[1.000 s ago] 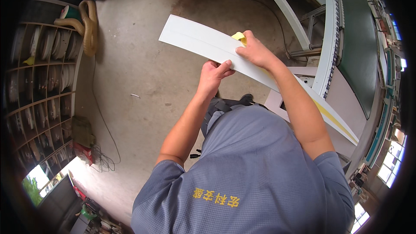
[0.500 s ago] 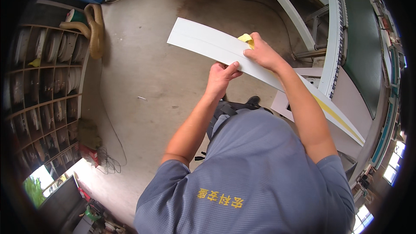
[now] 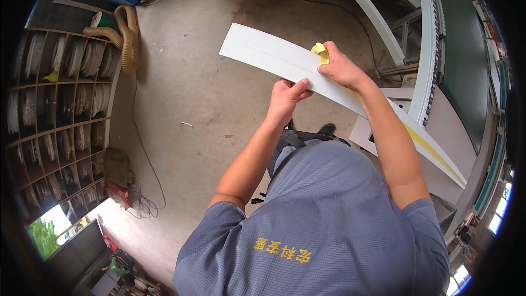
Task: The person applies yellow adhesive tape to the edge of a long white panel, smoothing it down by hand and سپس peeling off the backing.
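A long white board [image 3: 268, 46] lies slantwise across the front of me, its broad end at far left and its other end at near right. My left hand [image 3: 289, 97] is closed on the board's near edge, thumb on top and fingers underneath. Close to the far edge, my right hand [image 3: 342, 69] pinches a curled yellow strip [image 3: 320, 51] of tape or film over the board's face. A flat yellow band [image 3: 430, 149] runs along the right part of the board. My right forearm hides the board's middle.
A machine with a pale frame [image 3: 428, 66] and a green belt [image 3: 466, 66] stands at right. Shelving [image 3: 59, 115] with many rolls lines the left side, beside a ribbed hose [image 3: 129, 41]. Cables [image 3: 143, 204] and a small white scrap [image 3: 187, 124] lie on the concrete floor.
The whole view has shifted slightly, carrying everything a little to the right. The yellow curl at my right hand now bends further down over the board. Both grips look the same.
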`<act>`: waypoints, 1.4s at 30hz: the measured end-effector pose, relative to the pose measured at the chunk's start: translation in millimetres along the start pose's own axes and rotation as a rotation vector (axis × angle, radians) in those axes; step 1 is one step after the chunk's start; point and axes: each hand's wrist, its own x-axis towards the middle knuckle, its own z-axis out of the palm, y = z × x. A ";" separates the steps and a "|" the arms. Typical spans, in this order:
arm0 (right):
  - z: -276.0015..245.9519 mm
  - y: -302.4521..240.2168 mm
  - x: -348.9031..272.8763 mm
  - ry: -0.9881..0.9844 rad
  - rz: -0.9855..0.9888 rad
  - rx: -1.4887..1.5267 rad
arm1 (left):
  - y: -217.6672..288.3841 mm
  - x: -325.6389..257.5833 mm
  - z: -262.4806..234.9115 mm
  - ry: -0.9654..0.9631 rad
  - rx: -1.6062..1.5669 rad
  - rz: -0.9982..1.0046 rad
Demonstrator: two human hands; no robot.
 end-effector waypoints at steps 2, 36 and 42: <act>-1.0 2.3 0.1 -0.015 -0.004 0.018 | -1.9 1.2 -1.5 -0.009 0.010 -0.004; -55.4 171.7 -189.5 0.584 -0.348 0.513 | 28.3 7.2 69.8 0.152 1.713 0.790; -57.2 168.7 -185.7 0.380 -0.161 0.547 | 25.3 10.1 88.4 0.196 1.843 0.771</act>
